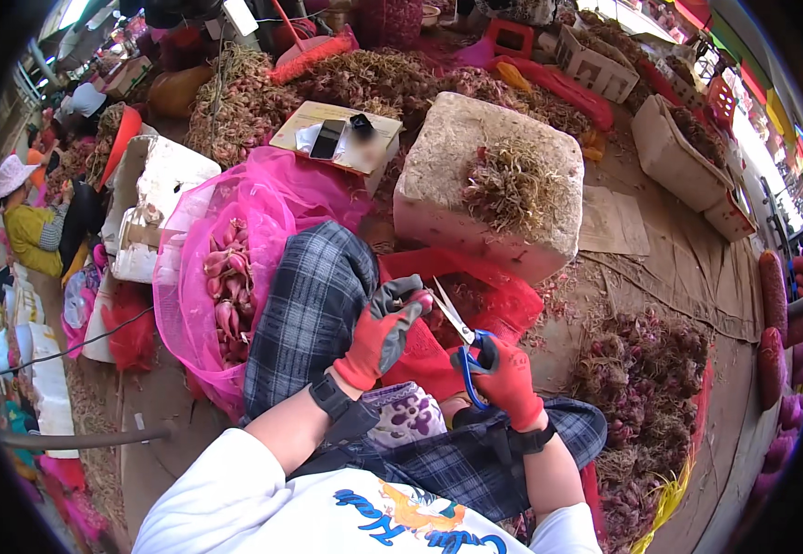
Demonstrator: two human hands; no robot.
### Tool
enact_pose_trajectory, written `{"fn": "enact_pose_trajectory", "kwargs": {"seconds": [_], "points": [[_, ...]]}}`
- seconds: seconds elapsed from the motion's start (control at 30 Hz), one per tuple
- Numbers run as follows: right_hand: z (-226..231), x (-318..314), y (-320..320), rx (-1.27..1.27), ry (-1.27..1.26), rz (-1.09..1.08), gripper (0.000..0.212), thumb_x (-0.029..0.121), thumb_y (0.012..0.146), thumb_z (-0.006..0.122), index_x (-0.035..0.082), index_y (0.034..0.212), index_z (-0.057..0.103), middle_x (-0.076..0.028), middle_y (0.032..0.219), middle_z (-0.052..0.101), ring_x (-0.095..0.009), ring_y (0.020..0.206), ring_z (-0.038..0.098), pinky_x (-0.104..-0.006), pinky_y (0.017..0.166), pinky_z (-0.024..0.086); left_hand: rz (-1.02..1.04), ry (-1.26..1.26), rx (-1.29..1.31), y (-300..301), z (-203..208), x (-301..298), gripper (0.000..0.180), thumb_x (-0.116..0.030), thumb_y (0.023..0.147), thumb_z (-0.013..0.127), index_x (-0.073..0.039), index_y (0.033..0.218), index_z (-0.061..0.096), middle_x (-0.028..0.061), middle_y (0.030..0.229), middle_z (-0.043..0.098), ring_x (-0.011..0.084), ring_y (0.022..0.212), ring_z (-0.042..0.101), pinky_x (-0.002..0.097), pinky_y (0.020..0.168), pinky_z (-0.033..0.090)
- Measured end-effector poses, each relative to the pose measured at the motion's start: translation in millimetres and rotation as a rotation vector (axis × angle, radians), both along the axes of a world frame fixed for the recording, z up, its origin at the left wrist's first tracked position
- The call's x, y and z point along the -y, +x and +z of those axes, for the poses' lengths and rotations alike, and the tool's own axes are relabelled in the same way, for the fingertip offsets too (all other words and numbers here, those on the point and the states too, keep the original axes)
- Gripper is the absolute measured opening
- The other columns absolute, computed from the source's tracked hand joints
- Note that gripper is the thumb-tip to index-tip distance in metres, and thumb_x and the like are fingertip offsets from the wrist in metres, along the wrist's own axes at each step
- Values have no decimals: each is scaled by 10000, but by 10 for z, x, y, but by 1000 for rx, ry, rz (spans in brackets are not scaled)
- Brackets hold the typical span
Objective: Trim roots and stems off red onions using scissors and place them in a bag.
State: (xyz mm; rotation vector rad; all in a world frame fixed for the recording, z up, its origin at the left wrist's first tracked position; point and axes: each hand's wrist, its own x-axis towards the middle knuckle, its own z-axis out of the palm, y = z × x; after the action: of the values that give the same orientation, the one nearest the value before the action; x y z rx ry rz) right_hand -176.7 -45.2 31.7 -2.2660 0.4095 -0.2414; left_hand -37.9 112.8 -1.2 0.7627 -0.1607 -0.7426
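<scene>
A purple-red shallot (425,301) beside open scissors (458,321), among bags and boxes of bulbs.

The left hand (381,337), gloved in red and grey, pinches the shallot in narrowed fingers (403,292) just beside the parted blades; the right hand (507,377) has its fingers closed around the blue handles. Left of the knee, a pink mesh bag (178,300) holds smooth bulbs (229,291). Ahead stands a white foam box (443,138) carrying a clump of rooty shallots (514,189) on top; its inside is hidden. Below the hands spreads red mesh (515,307), dark bits showing within. Farther right, another foam box (664,159) and a pale crate (593,72) contain brownish, dry-looking stuff.
</scene>
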Motion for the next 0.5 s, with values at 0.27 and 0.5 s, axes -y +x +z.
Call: {"fn": "enact_pose_trajectory", "kwargs": {"seconds": [0.27,0.5], "points": [[-184,46,-49,26,-103,36,324,347,702,729,84,859,621,-106,721,618,-296,645,612,-366,539,459,107,245,257,-42,138,19,403,63,832,529,-17,1224,481,43,1161,538,86,1045,508,227,930,411],[-181,67,-105,4,-203,24,264,295,701,725,92,840,628,-112,719,620,-303,655,615,-361,554,469,-21,65,-9,19,-25,-17,396,94,837,486,-14,1218,458,88,1124,556,130,996,550,264,898,452]]}}
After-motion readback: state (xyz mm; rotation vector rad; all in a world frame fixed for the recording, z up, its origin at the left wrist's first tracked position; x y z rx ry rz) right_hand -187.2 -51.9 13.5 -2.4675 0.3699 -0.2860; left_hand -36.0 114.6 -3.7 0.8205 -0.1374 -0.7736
